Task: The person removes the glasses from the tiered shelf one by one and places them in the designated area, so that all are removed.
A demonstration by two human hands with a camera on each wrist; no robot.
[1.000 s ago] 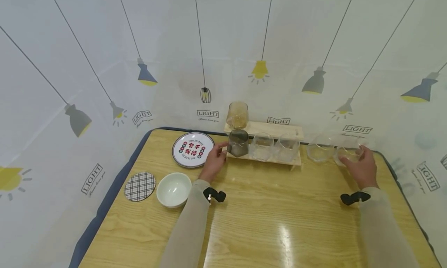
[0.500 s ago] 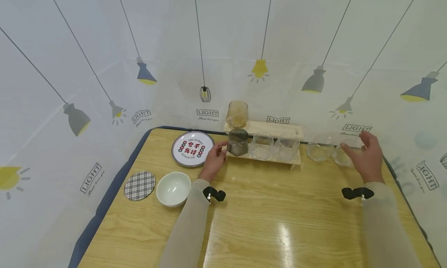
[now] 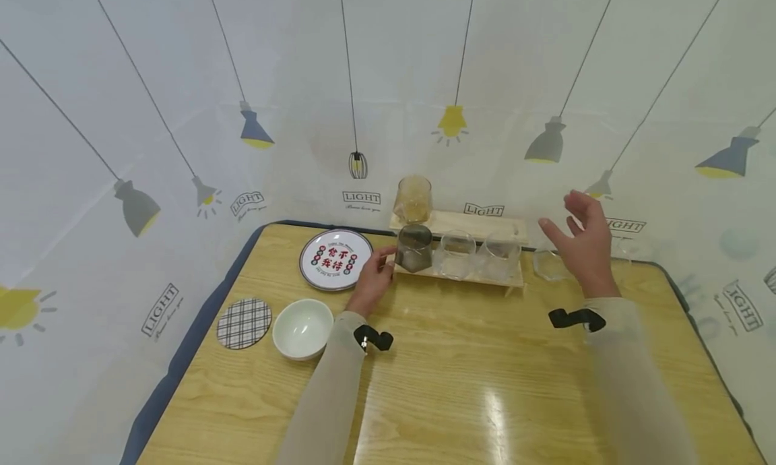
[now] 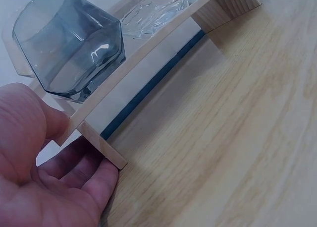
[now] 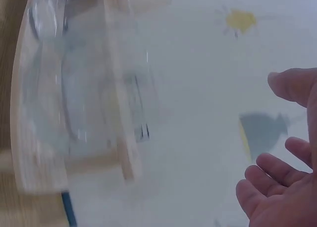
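A two-tier wooden rack [image 3: 479, 224] stands at the table's back edge. An amber glass [image 3: 413, 199] is on its top shelf. Below sit a grey glass [image 3: 415, 248] and two clear glasses [image 3: 456, 253]. My left hand [image 3: 376, 276] grips the rack's left end beside the grey glass [image 4: 69, 43]; its thumb and curled fingers [image 4: 99, 180] close on the rack's leg [image 4: 101, 145]. My right hand [image 3: 582, 246] hovers in the air right of the rack with fingers spread, holding nothing. In the right wrist view the right hand's fingers [image 5: 282, 187] are apart beside a blurred clear glass [image 5: 74, 88].
A clear glass [image 3: 550, 264] stands on the table below my right hand, with another faint one [image 3: 633, 249] further right. A printed plate [image 3: 335, 259], a white bowl [image 3: 302, 328] and a plaid coaster [image 3: 244, 323] lie at the left. A curtain wall closes the back.
My right hand let go of the clear glass at the far right, lifted off the table and moved left toward the rack. The left hand has stayed on the rack's end.
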